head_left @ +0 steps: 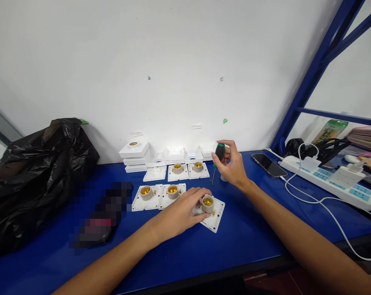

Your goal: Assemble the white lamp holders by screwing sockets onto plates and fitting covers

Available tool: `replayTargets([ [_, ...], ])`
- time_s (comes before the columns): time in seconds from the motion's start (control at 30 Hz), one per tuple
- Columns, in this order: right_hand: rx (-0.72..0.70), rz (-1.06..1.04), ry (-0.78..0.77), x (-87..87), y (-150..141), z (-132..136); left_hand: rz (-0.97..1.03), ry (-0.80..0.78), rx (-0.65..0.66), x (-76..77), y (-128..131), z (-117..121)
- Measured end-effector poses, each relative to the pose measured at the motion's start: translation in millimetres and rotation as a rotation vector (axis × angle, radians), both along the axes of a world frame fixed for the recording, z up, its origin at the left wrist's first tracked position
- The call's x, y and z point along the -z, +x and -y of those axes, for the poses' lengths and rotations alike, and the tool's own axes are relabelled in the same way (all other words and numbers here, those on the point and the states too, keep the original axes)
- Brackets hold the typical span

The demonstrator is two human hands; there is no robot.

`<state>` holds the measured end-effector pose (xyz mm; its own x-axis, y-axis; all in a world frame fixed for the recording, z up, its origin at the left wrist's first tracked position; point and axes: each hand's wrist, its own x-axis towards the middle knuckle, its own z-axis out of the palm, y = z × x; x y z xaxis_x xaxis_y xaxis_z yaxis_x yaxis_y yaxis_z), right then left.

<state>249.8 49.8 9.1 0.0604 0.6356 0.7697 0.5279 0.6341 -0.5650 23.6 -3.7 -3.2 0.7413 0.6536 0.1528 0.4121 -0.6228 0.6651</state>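
Note:
My left hand [183, 209] is closed around the round socket of a lamp holder [214, 220], a white square plate with a brass-coloured threaded inside. The plate lies turned at an angle on the blue table. My right hand [234, 167] grips a screwdriver [220, 152] by its green and black handle. Its shaft points down, with the tip close to small dark screws [212, 183] on the table. Two more lamp holders, one on the left [146, 198] and one partly behind my left hand [171, 193], rest in a row. Behind them are further socket plates [177, 171].
White covers [174, 155] and a stack of white boxes [134, 151] stand against the wall. A black plastic bag [44, 176] fills the left side, beside a blurred dark object [105, 217]. On the right lie a phone [269, 164], a power strip [329, 180] and loose white cables [326, 211].

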Motion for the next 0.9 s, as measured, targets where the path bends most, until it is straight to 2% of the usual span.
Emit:
replayTargets([
  [0.27, -0.031, -0.060, 0.002, -2.7, -7, 7, -0.011, 0.019, -0.178, 15.1, 8, -1],
  [0.6, -0.092, -0.054, -0.062, -3.8, -16, 18, 0.013, -0.046, -0.146, 12.8, 7, -3],
  [0.9, -0.116, 0.018, -0.048, 0.6, -21, 18, 0.053, -0.080, -0.073, 6.2, 4, -2],
])
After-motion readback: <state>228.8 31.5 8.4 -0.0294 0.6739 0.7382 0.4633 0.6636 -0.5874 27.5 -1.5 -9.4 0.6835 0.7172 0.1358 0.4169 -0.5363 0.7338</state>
